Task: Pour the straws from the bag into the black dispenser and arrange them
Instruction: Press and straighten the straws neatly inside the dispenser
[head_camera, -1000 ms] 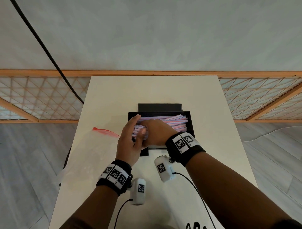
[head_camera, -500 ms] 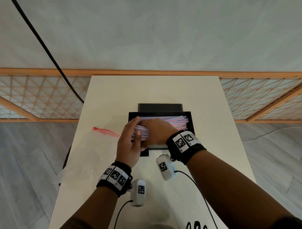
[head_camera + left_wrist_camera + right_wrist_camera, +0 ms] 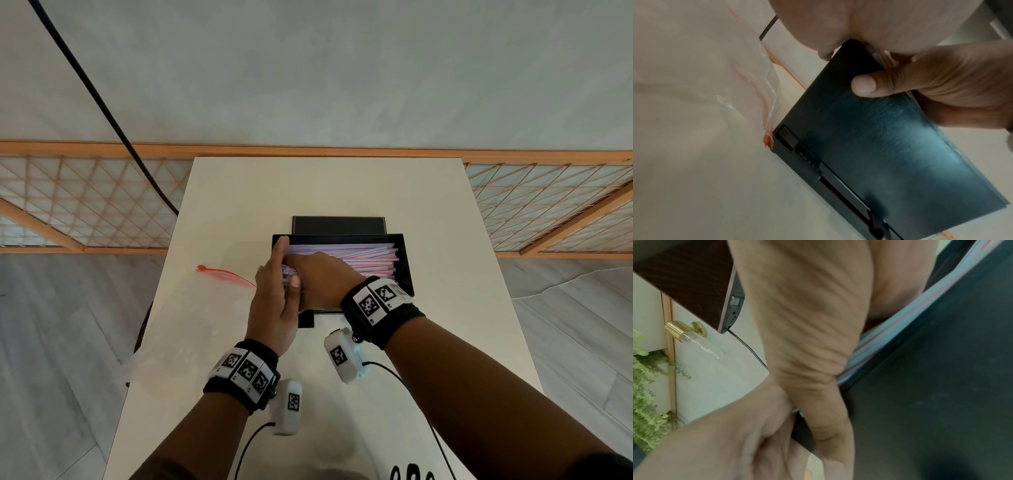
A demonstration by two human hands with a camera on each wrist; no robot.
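Observation:
The black dispenser (image 3: 406, 260) stands open in the middle of the table, its front wall (image 3: 890, 154) filling the left wrist view. Pink and blue straws (image 3: 363, 255) lie lengthwise inside it (image 3: 890, 337). My left hand (image 3: 274, 291) stands upright at the dispenser's left end, its straight fingers pressed against the straw ends. My right hand (image 3: 325, 281) lies over the left part of the bundle with its fingers curled down onto the straws, hidden from above. Its thumb (image 3: 865, 86) rests on the outside of the front wall. The empty clear bag (image 3: 198, 308) with a red zip lies flat to the left.
The dispenser's black lid (image 3: 339, 225) stands up behind it. The white table (image 3: 325, 192) ends at a wooden lattice rail (image 3: 85, 212) by the wall. A black cable (image 3: 102, 102) hangs at the far left. Wrist-camera leads trail over the near table edge.
The straws now lie flatter and more even along the dispenser. My left fingers have slid a little farther back along the left end. My right hand stays on the bundle.

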